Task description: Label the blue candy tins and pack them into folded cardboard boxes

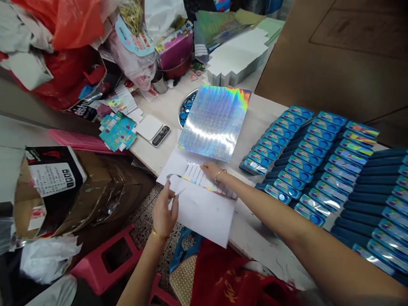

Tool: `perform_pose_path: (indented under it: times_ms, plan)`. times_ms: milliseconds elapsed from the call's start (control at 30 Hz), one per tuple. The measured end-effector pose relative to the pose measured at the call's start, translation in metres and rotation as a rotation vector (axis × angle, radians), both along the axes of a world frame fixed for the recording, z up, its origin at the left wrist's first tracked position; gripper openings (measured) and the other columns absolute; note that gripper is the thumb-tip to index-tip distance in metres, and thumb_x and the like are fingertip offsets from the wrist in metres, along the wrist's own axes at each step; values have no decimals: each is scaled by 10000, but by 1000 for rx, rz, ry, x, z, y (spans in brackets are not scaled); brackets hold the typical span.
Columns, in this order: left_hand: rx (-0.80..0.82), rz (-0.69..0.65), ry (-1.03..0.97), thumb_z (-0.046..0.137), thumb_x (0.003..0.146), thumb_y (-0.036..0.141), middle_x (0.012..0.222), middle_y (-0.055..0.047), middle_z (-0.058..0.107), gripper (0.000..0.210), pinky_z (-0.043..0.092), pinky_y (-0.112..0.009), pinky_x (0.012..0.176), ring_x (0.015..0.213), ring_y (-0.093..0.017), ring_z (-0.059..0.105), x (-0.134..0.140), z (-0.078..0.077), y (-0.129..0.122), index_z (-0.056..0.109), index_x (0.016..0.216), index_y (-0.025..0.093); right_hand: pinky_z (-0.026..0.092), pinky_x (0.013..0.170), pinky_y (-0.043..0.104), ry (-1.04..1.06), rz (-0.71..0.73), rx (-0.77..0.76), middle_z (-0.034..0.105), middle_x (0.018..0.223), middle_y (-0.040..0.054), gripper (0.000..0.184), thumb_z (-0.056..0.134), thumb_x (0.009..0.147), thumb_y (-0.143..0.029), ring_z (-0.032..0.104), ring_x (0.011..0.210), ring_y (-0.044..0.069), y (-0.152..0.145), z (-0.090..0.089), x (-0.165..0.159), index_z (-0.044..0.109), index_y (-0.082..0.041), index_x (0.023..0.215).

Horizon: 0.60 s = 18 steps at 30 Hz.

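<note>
See slotted sheet (193, 173) on white paper (205, 216) on table (168, 102), partly hidden by right hand (211, 171): white bars, rainbow edge. Can't tell right hand's grip; can't tell grip of left hand (165, 210) at thin, blurry curled strip (174, 175).

I'm remotely viewing a pink plastic stool (91, 270) on terrazzo floor (145, 219) near eight o'clock, a white table (167, 104) stretching toward one.

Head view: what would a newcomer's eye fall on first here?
Probably the shiny holographic sheet mid-picture, flashing rainbow colours at its top right corner. Next come the columns of blue packs filling the right side of the table. Bright red plastic stands out at upper left.
</note>
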<state>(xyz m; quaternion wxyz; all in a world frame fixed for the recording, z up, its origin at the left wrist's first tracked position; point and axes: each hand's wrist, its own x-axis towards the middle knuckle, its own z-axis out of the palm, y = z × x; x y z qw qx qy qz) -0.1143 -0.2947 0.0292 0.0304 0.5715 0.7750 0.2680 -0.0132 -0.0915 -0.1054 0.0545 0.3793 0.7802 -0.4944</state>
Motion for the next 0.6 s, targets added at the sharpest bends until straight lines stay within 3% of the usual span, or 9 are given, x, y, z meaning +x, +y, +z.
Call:
perform_pose_path:
  times_ms: [167,333,467,533,600]
  plan:
    - [47,183,-201,578,844,191,813,-6,540,688,493,-291,749,743,-131,536,-5,10,-11,260,1453,198,408,708,304,-4,-162,47,672,860,85,349,341,956,-330,583,773,213,15,-24,-40,644,-182,867]
    - [0,163,-348,567,854,193,826,-3,515,673,479,-288,763,774,-127,528,4,-3,-10,261,1453,226,402,901,401,64,-237,127,600,1178,167,367,428,933,-381,543,1071,291,20,-6,-58,567,-153,1185]
    - [35,169,-526,600,836,208,833,-4,508,680,469,-277,762,785,-123,519,20,-9,5,289,1440,226,366,1011,425,453,-179,167,590,1193,137,369,462,911,-441,480,1172,262,-10,20,-11,629,-181,1111]
    - [70,193,-693,625,820,231,827,-1,503,682,469,-260,740,775,-118,518,35,-9,19,314,1426,229,402,981,406,575,-313,35,616,1136,108,455,394,914,-543,519,1123,233,-33,32,34,642,-204,1089]
    - [83,204,-877,648,801,245,808,7,503,678,465,-238,710,752,-109,516,56,-6,34,341,1407,233,472,855,380,549,-554,-206,638,1056,94,587,292,902,-638,577,1006,218,-56,43,85,639,-205,1094]
